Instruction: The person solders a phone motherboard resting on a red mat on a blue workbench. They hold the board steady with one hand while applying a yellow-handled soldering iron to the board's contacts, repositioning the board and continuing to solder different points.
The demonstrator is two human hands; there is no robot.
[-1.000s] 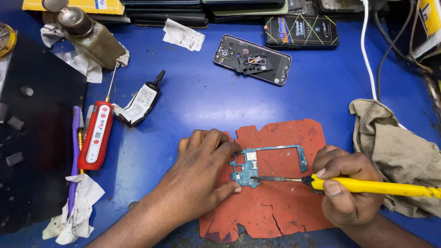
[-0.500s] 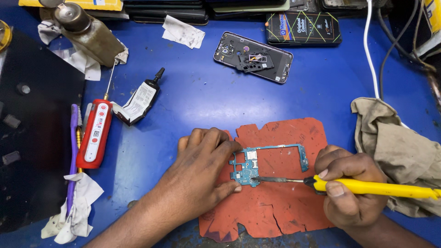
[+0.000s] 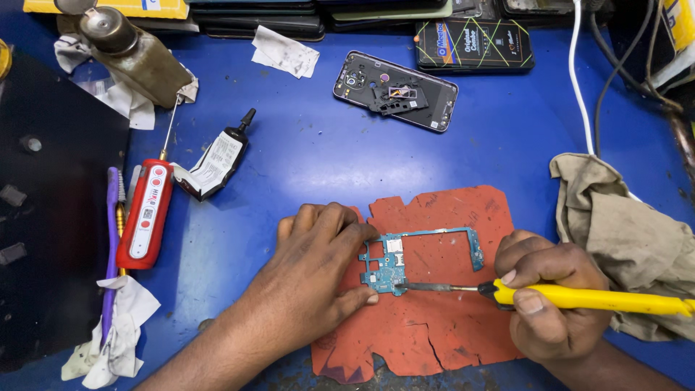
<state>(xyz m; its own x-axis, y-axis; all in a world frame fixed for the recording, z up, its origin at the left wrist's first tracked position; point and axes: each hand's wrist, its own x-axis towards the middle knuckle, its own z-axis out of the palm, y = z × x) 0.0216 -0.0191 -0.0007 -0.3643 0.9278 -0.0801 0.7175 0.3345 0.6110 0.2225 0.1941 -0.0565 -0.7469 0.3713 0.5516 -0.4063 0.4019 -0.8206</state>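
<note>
Resting on a worn red work mat (image 3: 441, 318) on the blue surface (image 3: 326, 159), a teal phone circuit board (image 3: 394, 264) is the reference for all positions below. Left hand (image 3: 318, 279) lies flat just left of the board; its fingers (image 3: 358, 235) are spread and pressed down, forefinger on the board's upper left edge, thumb at its lower left corner, pinning it rather than clasping it. Right hand (image 3: 550, 304), right of the board, has fingers closed around the yellow handle of a soldering iron (image 3: 579, 297); the metal tip touches the board's lower left section. Beyond the right hand: crumpled beige cloth (image 3: 630, 239). Above the board: opened phone back housing (image 3: 394, 90). Well to the left: black glue tube (image 3: 217, 156), red-handled tool (image 3: 145, 213), purple toothbrush (image 3: 110, 253), crumpled tissue (image 3: 116, 333). Far upper left: metal-capped bottle (image 3: 134, 54).
</note>
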